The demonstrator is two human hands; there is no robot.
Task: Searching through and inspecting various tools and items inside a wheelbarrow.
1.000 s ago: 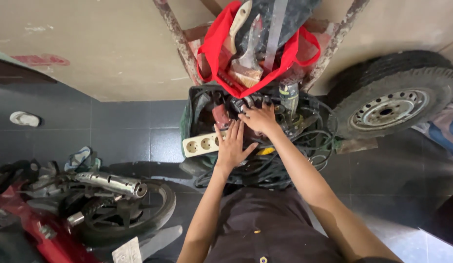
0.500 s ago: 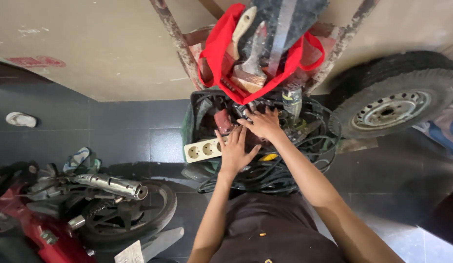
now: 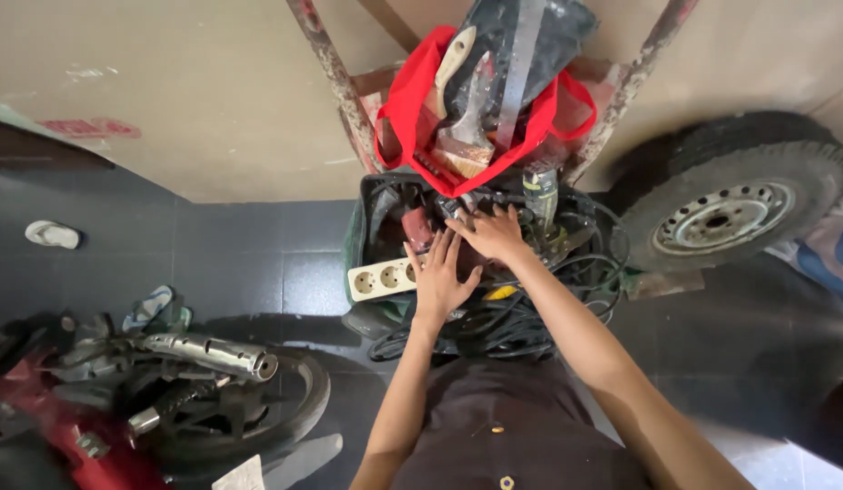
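Both my hands reach into an open dark tool bag (image 3: pixel 367 218) on the floor, full of black cables (image 3: pixel 512 322) and tools. My left hand (image 3: pixel 442 277) lies flat with fingers spread on the contents, beside a white power strip (image 3: pixel 382 279) and a small red tool (image 3: pixel 417 227). My right hand (image 3: pixel 492 231) rests fingers apart on dark tools just above it, near a green power tool (image 3: pixel 539 192). Neither hand visibly grips anything.
A red bag (image 3: pixel 412 109) with a paintbrush and metal tools hangs on a rusty frame (image 3: pixel 335 82) above. A tyre (image 3: pixel 725 213) leans at right. A motorcycle wheel and exhaust (image 3: pixel 213 356) lie at lower left. Sandals (image 3: pixel 51 234) lie on the dark tiles.
My view has shifted slightly. Both hands stayed in the tool bag, the left hand sliding a little lower over the contents.
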